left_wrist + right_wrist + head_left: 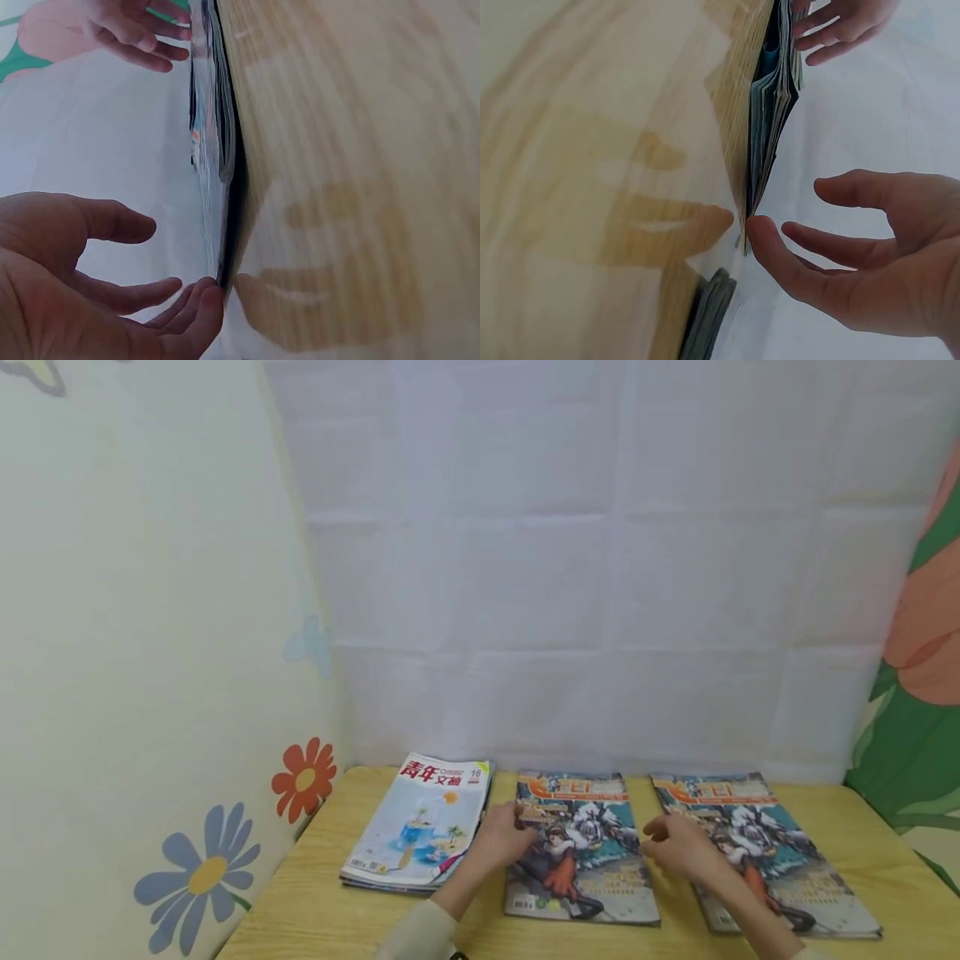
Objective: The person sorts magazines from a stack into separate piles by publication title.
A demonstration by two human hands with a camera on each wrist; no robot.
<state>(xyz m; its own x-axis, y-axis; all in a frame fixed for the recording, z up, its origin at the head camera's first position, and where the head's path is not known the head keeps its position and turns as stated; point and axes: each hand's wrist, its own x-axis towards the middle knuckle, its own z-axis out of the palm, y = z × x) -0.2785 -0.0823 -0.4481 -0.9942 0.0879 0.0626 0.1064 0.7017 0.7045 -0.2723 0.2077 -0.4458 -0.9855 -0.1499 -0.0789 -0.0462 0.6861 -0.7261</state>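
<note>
A magazine [581, 852] with an orange title and an armoured figure on its cover lies flat in the middle of the table. My left hand [504, 837] is at its left edge; in the left wrist view that hand [112, 292] has thumb and fingers apart, fingertips at the magazine edge [217, 142]. On the opposite side, my right hand [675, 845] hovers by the right edge. Seen from the right wrist, this hand [877, 262] has loosely bent fingers, the lowest fingertip by the edge of the magazine pages [772, 112]. Neither hand grips anything.
A magazine stack [423, 827] with a white and blue cover lies at the left. Another magazine [772, 860] with the same armoured-figure cover lies at the right. The wooden table [300, 893] meets a white cloth [562, 568] behind and a flower-painted wall [150, 693] on the left.
</note>
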